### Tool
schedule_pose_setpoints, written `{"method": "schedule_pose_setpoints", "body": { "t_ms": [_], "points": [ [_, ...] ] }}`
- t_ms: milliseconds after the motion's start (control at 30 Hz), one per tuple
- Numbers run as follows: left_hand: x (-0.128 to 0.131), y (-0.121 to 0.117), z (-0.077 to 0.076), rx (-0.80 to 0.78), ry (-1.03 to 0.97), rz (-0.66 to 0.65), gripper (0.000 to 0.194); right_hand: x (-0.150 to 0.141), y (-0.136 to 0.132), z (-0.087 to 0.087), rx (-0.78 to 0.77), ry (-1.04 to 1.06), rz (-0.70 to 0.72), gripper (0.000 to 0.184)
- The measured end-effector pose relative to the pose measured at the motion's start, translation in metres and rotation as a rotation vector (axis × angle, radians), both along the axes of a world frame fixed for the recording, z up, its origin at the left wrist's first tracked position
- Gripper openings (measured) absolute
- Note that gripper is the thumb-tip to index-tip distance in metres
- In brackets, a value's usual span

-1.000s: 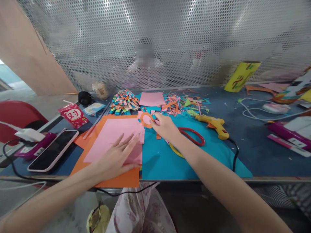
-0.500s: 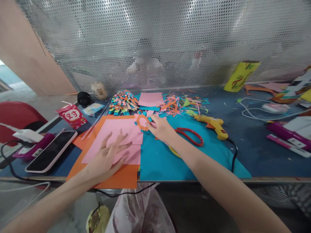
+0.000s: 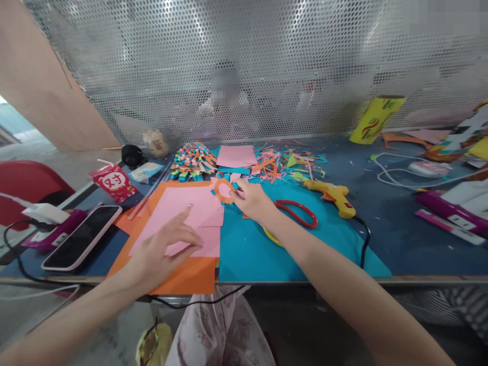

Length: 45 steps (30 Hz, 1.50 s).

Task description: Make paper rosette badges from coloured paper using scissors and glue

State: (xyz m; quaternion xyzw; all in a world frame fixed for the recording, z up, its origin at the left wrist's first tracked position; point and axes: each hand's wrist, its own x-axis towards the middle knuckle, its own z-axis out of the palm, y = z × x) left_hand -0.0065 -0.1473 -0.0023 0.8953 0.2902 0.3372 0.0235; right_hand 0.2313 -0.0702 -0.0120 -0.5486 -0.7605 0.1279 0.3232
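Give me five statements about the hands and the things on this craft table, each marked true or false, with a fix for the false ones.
1. The right hand holds an orange paper ring. True.
2. The left hand grips the glue gun. False: it is at the pink paper, and the glue gun lies untouched on the table, right of the right hand.
3. The red-handled scissors lie on the blue sheet. True.
4. The phone lies right of the glue gun. False: it is at the left edge of the table.
5. The pink paper rests on an orange sheet. True.
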Motion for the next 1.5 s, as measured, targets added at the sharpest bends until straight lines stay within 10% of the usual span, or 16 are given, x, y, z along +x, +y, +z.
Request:
{"method": "schedule_pose_setpoints", "body": {
  "t_ms": [133,367,533,600,700,833,900,1033,1167,1233,1500],
  "points": [
    [0.035,0.012,-0.003,0.056,0.079,-0.277,0.048,0.0,0.002,-0.002,0.014,0.011,0.0,0.009],
    [0.079,0.002,-0.028,-0.287,0.351,-0.205,0.054,0.002,0.003,-0.005,-0.035,0.083,-0.026,0.009],
    [0.082,-0.043,-0.022,-0.376,0.57,-0.824,0.056,0.001,0.004,-0.005,-0.032,0.089,-0.041,0.005],
    [0.087,-0.043,-0.013,-0.374,0.611,-0.692,0.061,0.0,0.005,-0.006,-0.026,0.097,-0.038,0.006],
    [0.095,-0.038,-0.002,-0.415,0.698,-0.155,0.085,0.0,0.005,-0.007,-0.01,0.125,-0.029,0.006],
    [0.101,-0.045,0.002,-0.29,0.753,-0.863,0.054,0.0,0.005,-0.007,-0.003,0.154,-0.02,0.014],
    [0.103,-0.046,-0.002,-0.215,0.699,-0.883,0.053,0.001,0.005,-0.007,0.001,0.162,-0.02,0.018],
    [0.105,-0.039,-0.02,-0.207,0.588,-0.465,0.075,0.001,0.005,-0.005,0.018,0.211,-0.012,0.022],
    [0.1,-0.037,-0.025,-0.478,0.625,-1.099,0.053,0.0,0.008,-0.005,0.024,0.251,-0.011,0.023],
    [0.1,-0.032,-0.015,-0.656,0.503,-1.213,0.026,0.0,0.008,-0.006,0.029,0.284,-0.011,0.022],
    [0.073,0.061,0.034,-0.529,-0.5,-0.725,0.016,0.002,0.01,-0.003,-0.002,0.706,0.143,0.018]
  ]
}}
